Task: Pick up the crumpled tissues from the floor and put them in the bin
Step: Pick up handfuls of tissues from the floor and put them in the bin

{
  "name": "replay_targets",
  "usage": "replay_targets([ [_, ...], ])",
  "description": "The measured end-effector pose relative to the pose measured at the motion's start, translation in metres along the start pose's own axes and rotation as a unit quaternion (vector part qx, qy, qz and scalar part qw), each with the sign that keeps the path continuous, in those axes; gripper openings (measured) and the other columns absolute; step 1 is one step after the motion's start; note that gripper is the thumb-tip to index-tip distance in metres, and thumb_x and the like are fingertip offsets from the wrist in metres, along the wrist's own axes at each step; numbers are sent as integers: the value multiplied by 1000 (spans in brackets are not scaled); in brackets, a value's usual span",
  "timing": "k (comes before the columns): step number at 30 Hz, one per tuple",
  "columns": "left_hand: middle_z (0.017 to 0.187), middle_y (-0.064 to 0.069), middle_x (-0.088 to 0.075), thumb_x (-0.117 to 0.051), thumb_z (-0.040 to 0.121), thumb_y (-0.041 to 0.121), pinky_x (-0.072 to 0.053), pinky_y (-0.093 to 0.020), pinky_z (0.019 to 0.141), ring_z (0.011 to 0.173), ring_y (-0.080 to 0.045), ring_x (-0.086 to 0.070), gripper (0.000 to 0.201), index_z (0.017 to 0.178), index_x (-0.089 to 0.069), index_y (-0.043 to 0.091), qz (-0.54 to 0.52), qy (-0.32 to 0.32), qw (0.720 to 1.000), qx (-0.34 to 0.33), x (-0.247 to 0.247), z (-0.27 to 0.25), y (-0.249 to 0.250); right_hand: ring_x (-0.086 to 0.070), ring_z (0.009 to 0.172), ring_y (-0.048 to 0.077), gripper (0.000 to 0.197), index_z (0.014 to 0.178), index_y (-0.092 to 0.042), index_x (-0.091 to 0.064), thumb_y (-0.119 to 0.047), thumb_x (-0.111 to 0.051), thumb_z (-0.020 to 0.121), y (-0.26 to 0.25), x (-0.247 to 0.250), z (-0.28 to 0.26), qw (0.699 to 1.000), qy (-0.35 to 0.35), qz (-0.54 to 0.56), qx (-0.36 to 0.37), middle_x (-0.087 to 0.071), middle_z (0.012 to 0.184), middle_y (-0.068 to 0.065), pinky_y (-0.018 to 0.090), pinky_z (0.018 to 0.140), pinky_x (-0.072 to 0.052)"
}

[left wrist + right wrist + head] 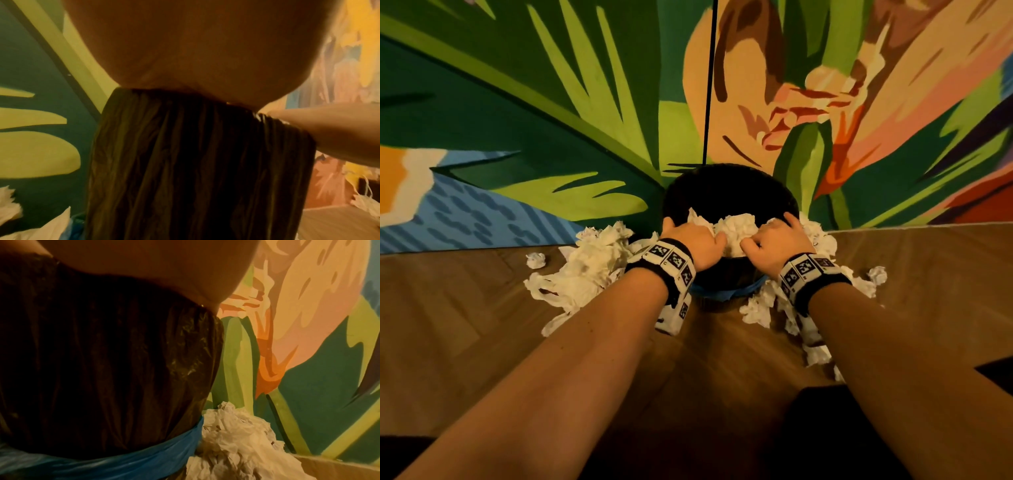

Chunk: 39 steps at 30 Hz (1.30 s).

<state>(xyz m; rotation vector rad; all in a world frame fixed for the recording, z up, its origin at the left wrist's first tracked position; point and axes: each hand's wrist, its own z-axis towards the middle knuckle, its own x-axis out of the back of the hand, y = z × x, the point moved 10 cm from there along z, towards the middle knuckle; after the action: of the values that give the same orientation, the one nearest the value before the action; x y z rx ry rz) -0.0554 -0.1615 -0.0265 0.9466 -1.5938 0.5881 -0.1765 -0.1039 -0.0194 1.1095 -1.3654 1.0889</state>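
white crumpled tissues (pixel 736 228) over black bin (pixel 726 185)

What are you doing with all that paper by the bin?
A person is cleaning up. Both hands, the left hand and the right hand, hold a bunch of crumpled tissues over the near rim of the black-lined bin. Many more tissues still lie on the wooden floor, in a pile left of the bin and another on the right.
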Motion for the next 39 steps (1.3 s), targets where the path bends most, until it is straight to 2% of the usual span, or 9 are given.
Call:
replay_targets([
  [4, 84, -4, -58, -10, 90, 43, -22, -53, 96, 84, -22, -43, 54, 75, -54, 15, -1, 4, 1000, -10, -2, -3, 3, -46, 104, 21, 53, 86, -30, -73, -51, -24, 84, 1, 5, 2, 1000, 29, 11, 0, -59, 103, -1, 46, 112, -21],
  [9, 113, -11, -66, -18, 100, 36, -31, -45, 97, 109, -34, -46, 52, 101, -65, 16, -146, 89, 985, -19, 24, -5, -6, -44, 106, 19, 39, 98, -39, -66, -53, -35, 78, 2, 40, 4, 987, 130, 92, -13, -52, 94, -10, 43, 94, -26],
  [12, 106, -7, -69, -23, 103, 36, -37, -46, 101, 107, -33, -51, 48, 115, -69, 31, -301, 177, 936, -43, 50, -14, -25, -45, 104, 19, 32, 98, -38, -66, -48, -41, 82, -5, 61, 10, 967, 191, 165, -22, -50, 92, -13, 38, 87, -25],
  [16, 84, 7, -66, -31, 103, 31, -44, -40, 92, 95, -28, -58, 41, 106, -72, 27, -378, 280, 881, -45, 72, -34, -67, -47, 98, 18, 24, 96, -35, -67, -40, -46, 86, -40, 75, 20, 939, 215, 266, 32, -49, 87, -11, 36, 86, -34],
  [20, 71, 7, -63, -32, 102, 35, -46, -27, 67, 68, -7, -58, 40, 97, -70, 28, -446, 333, 831, 28, 58, -47, -137, -54, 89, 13, 23, 94, -26, -70, -34, -51, 86, -106, 80, 22, 908, 211, 340, 125, -54, 89, -6, 34, 82, -47],
  [23, 69, 6, -63, -32, 101, 36, -42, -24, 62, 65, -2, -57, 38, 91, -69, 32, -453, 351, 814, 93, 33, -59, -188, -52, 79, 4, 22, 92, -26, -70, -33, -51, 84, -156, 76, 21, 892, 198, 362, 185, -53, 86, -10, 27, 76, -46],
  [33, 83, -9, -68, -33, 101, 37, -50, -37, 73, 80, -29, -62, 38, 84, -60, 16, -408, 237, 837, 277, -106, -100, -266, -56, 84, 10, 14, 94, -27, -69, -25, -55, 91, -224, -54, 31, 919, -4, 345, 190, -54, 95, -10, 31, 82, -49],
  [37, 91, -12, -69, -43, 97, 33, -54, -38, 72, 83, -32, -64, 20, 99, -55, 17, -352, 99, 868, 337, -167, -109, -272, -54, 85, 15, 11, 96, -23, -69, -23, -58, 92, -213, -128, 35, 942, -115, 285, 134, -46, 102, -5, 31, 88, -49],
  [39, 95, -12, -68, -48, 94, 29, -56, -38, 75, 83, -30, -64, 23, 113, -53, 17, -350, 9, 874, 338, -196, -110, -264, -53, 101, 19, 12, 97, -23, -69, -22, -58, 91, -208, -162, 34, 945, -168, 256, 111, -44, 114, 1, 23, 93, -41],
])
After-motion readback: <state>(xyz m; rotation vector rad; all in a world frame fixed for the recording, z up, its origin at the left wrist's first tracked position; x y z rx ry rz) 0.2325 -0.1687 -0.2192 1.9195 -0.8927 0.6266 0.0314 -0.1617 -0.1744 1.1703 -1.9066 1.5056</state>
